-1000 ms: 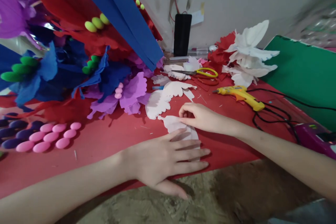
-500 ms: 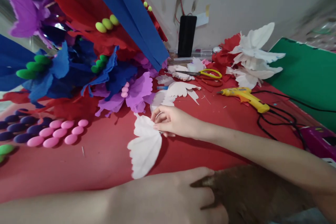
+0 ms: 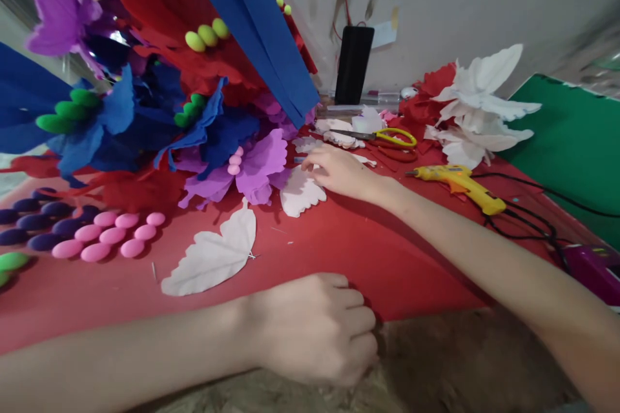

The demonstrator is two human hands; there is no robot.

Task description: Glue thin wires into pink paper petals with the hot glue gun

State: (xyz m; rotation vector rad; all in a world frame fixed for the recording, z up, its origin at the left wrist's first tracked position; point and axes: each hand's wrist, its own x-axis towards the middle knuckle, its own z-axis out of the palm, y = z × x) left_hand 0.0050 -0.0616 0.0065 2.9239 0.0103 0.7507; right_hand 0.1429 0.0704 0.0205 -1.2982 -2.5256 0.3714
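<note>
My right hand (image 3: pixel 341 171) reaches across the red table to a white wing-shaped cloth piece (image 3: pixel 301 197). Its fingers are curled together at the upper edge of that piece. Closer to me lies another white wing piece (image 3: pixel 213 258), flat, with a small wire or thread end at its right tip. Near the table's front edge my left hand (image 3: pixel 310 329) rests in a loose fist, back upward. Its palm is hidden, so anything inside cannot be seen.
Blue, red and purple cloth butterflies (image 3: pixel 208 161) crowd the left. Pink ovals (image 3: pixel 112 235) and dark ovals (image 3: pixel 33 222) lie below them. Scissors (image 3: pixel 394 137), a yellow glue gun (image 3: pixel 460 187) with its cord, white butterflies (image 3: pixel 484 110) and a green board (image 3: pixel 571 148) are rightward. A phone (image 3: pixel 354 64) stands behind.
The near white wing piece has shifted left and turned, released by my right hand. That hand has moved back to the other white wing. My left hand has drawn slightly left and curled tighter.
</note>
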